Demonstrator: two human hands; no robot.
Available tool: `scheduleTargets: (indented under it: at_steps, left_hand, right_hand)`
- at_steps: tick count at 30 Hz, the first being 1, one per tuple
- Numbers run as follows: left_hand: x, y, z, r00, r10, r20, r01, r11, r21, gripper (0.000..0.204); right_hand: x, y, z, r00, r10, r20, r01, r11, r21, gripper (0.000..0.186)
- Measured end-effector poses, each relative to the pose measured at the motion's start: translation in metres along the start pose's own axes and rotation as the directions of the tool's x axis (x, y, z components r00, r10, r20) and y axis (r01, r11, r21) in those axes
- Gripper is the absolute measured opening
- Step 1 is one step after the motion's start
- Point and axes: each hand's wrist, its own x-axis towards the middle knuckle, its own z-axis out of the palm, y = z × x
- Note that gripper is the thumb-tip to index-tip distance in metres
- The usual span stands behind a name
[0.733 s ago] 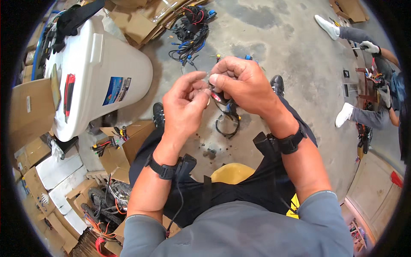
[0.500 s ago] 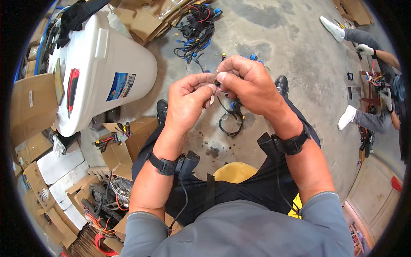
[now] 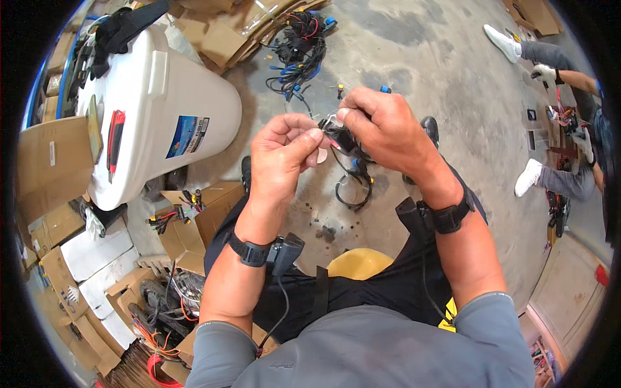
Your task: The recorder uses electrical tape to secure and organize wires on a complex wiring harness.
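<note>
My left hand point(image 3: 281, 147) is closed, thumb and fingertips pinching at the edge of a small black cable bundle point(image 3: 338, 136) with a reddish-pink spot. A thin white strand point(image 3: 330, 118) runs above the bundle, and my right hand point(image 3: 386, 132) is closed on it between thumb and bent forefinger. Whether the strand is a wire or a tie, I cannot tell. My right hand covers part of the bundle's right side. Below both hands a black cable point(image 3: 353, 198) with a blue connector hangs or lies in a loop.
A big white plastic tub point(image 3: 213, 97) stands at the left, a red-and-black tool point(image 3: 115, 143) on it. A tangle of black and blue cables point(image 3: 297, 55) lies ahead on the concrete. Cardboard boxes point(image 3: 210, 210) sit lower left. A gloved co-worker's hand point(image 3: 546, 74) handles wires at the right.
My hands have drawn slightly apart, my right hand moving a little to the right. The black bundle and the white strand between them now show more plainly.
</note>
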Motion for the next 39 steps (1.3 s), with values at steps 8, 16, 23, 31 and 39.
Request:
scheduleTargets:
  at_steps: [8, 16, 23, 31, 39]
  left_hand:
    - [0.005, 0.006, -0.006, 0.998, 0.059, 0.019, -0.059, 0.998, -0.01, 0.008]
    - [0.002, 0.013, -0.006, 0.999, -0.017, 0.052, 0.006, 0.977, 0.212, 0.01]
    - [0.001, 0.012, -0.008, 1.0, 0.017, 0.011, -0.018, 0.985, 0.173, 0.008]
    - [0.004, 0.013, -0.015, 0.997, -0.014, 0.075, 0.019, 0.998, -0.067, 0.007]
    - [0.001, 0.015, -0.012, 0.998, -0.007, 0.061, 0.002, 0.997, 0.079, 0.009]
  right_hand:
    - [-0.001, 0.001, -0.007, 0.992, -0.118, 0.054, 0.121, 0.991, -0.058, 0.015]
    - [-0.003, 0.003, -0.003, 0.982, -0.176, 0.063, 0.173, 0.984, 0.045, 0.012]
    - [-0.002, 0.003, -0.003, 0.988, -0.148, 0.049, 0.144, 0.987, 0.067, 0.01]
    - [-0.001, 0.0, -0.004, 0.993, -0.109, 0.054, 0.107, 0.994, 0.034, 0.011]
    - [-0.004, 0.006, 0.003, 0.971, -0.239, 0.01, 0.239, 0.97, -0.048, 0.018]
